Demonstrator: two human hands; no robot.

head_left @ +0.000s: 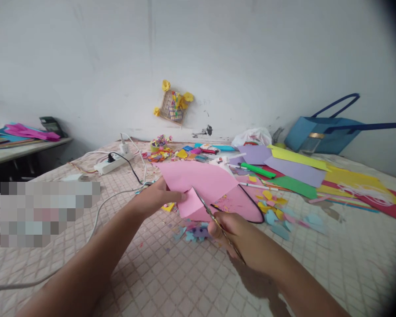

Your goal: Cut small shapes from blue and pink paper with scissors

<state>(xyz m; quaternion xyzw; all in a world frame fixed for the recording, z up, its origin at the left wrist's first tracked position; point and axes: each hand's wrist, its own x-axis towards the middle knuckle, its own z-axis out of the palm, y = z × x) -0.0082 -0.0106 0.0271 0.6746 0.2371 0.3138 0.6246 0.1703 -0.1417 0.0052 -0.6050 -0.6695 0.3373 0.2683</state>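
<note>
A large pink sheet of paper (pixel 204 176) is held up above the table, with its left edge in my left hand (pixel 163 195). The thumb lies on top of the sheet and the other fingers are partly hidden beneath it. My right hand (pixel 229 229) is closed around a pair of scissors (pixel 218 223). Their blades point up and left and meet the pink paper, near a squarish pink part (pixel 192 204) beside my left thumb. Behind the sheet lies another pink piece with a black curved edge.
Coloured sheets (pixel 297 171) and a green marker (pixel 258 170) lie to the right, with yellow and blue cut pieces nearer. A blue bag (pixel 323 134) stands at the back right. A white power strip (pixel 114 163) and cables (pixel 100 211) are at the left.
</note>
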